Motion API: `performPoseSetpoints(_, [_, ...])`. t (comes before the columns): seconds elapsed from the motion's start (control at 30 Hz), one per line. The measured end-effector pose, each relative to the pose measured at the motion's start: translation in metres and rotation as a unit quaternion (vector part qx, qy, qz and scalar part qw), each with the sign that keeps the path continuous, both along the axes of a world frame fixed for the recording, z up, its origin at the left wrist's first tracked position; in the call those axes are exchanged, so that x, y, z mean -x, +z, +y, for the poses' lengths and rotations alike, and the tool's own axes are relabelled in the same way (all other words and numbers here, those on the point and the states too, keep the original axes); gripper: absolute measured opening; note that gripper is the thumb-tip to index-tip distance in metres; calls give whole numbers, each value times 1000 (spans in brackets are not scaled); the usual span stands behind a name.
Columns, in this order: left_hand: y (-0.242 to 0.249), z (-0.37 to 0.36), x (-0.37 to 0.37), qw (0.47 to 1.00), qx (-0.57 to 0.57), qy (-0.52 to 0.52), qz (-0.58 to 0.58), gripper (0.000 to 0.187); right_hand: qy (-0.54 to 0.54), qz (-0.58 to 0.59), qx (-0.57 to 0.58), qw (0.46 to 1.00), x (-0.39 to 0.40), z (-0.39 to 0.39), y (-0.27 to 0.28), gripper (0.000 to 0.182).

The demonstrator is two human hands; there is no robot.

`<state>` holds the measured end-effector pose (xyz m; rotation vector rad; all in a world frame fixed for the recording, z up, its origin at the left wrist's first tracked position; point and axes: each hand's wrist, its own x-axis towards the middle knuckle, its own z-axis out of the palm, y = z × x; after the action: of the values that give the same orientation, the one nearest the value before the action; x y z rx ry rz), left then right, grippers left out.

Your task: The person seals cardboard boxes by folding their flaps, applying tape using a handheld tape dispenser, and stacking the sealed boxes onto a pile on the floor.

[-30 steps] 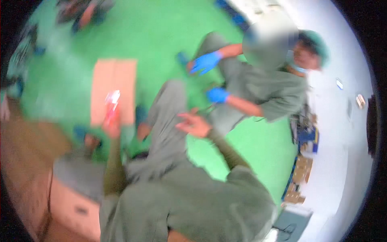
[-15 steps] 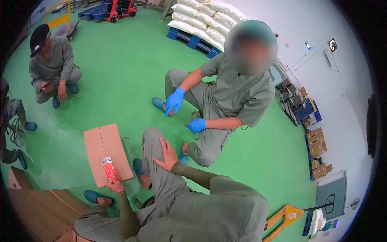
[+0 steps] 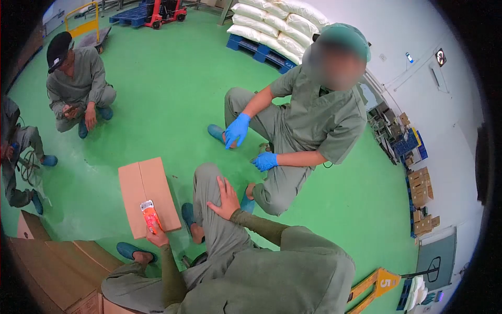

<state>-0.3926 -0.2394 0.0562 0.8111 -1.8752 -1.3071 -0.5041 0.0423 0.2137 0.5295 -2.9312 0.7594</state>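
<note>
My left hand (image 3: 158,237) is wrapped round the lower end of an orange tape dispenser (image 3: 150,217) with a silvery head, held over a flat brown carton (image 3: 148,183) on the green floor. Whether the dispenser touches the carton is unclear. My right hand (image 3: 227,200) rests on my bent knee with its fingers spread, holding nothing. Across from me squats a co-worker (image 3: 324,118) in a green cap and blue gloves, forearms over the knees.
Two other people (image 3: 78,83) crouch at the left, one partly cut off. Large cardboard (image 3: 52,267) lies lower left. White sacks (image 3: 277,23) on a blue pallet stand behind; a yellow pallet jack (image 3: 379,285) is lower right.
The whole view has shifted slightly, so most things appear farther right. Both my hands keep nearly the same pose, and the orange dispenser is still held over the carton.
</note>
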Motion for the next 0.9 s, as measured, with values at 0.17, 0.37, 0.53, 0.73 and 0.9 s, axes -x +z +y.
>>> performPoseSetpoints(0.17, [-9,-2,1,1000,-1,0,6,48,-3,0,2,1000,0,0,-1,107])
performPoseSetpoints(0.37, [-11,-3,3,999,29,11,9,47,-1,1,10,1000,0,-1,0,106])
performPoseSetpoints(0.53, [-1,0,4,1000,14,9,21,47,-4,-10,11,1000,1,-2,2,106])
performPoseSetpoints(0.73, [-5,-3,1,999,26,18,-15,48,-5,-9,17,1000,-2,-2,4,105])
performPoseSetpoints(0.9, [-13,-4,0,1000,19,10,-17,47,-7,6,18,1000,0,-3,1,105])
